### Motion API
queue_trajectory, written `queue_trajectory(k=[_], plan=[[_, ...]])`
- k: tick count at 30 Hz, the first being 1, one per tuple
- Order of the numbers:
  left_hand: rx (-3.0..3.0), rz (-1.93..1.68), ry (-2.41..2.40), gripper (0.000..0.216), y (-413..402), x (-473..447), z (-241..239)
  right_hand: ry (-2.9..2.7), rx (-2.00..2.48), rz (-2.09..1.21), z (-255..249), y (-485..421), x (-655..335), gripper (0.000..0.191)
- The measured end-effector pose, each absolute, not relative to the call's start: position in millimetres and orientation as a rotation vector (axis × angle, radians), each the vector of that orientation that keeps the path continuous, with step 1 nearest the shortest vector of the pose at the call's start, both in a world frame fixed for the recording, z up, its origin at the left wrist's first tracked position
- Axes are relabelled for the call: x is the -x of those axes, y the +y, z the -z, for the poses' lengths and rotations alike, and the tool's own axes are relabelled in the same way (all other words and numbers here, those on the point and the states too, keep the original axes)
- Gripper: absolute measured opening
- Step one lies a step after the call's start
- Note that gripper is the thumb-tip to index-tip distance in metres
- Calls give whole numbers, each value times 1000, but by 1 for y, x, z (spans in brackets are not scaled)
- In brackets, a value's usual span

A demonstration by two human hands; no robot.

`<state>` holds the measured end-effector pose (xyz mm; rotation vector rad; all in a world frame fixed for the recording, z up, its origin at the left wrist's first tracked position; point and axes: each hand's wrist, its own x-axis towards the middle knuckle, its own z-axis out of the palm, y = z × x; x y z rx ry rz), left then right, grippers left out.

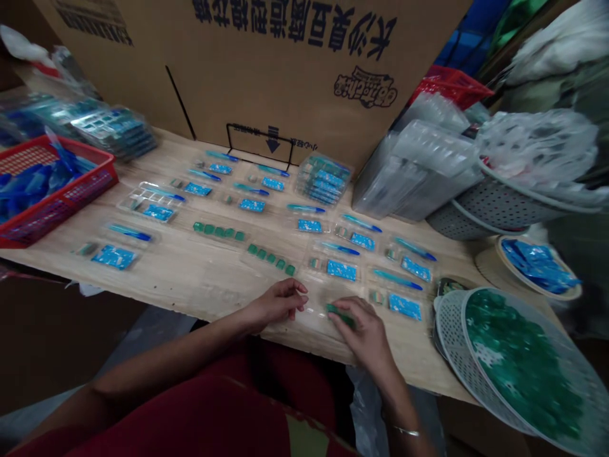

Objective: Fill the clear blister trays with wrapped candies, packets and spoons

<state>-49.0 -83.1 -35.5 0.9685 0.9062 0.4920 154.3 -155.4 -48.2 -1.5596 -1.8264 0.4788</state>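
Note:
My right hand (364, 327) pinches a small strip of green pieces (341, 316) just over a clear plastic tray near the table's front edge. Beside it, my left hand (280, 301) hovers with its fingers loosely bent and apart; nothing shows in them. Two clear trays in front of my hands carry rows of green blocks (219, 231) and more green blocks (271, 257). Around them lie several clear trays, each with a blue pen (397, 279), a blue patterned packet (404, 306) and a small striped piece (377, 296).
A large cardboard box (266, 82) walls off the back. A red basket (57, 197) of blue pens stands left. Filled trays are stacked (323, 179) by the box. At right are empty clear trays (419, 165), a bowl of blue packets (537, 266) and a sieve of green pieces (528, 368).

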Motion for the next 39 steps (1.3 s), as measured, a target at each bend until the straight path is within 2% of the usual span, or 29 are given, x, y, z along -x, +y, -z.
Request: queue_trajectory(k=[10,17,21,26,30,35,39], plan=[[-1003,-433,876,30,-83,49,41,-1859,1606,-423,69,-161,-139,10],[-747,-461,790,39,-83,55,27,-1910,1631,-275,53,-163,-140,22],[-433,-440,578,45,-82,59,19,-1789,1507,-380,32,-159,-120,14],[-378,-496,525,43,-85,55,15,-1843,1432,-463,22,-145,-93,20],[-447,-548,587,40,-89,55,18,-1756,1432,-467,27,-140,-91,17],[-696,-686,835,36,-88,56,26,-1561,1457,-636,32,-142,-95,9],[-852,-745,860,32,-85,55,27,-1512,1455,-689,32,-143,-92,10]])
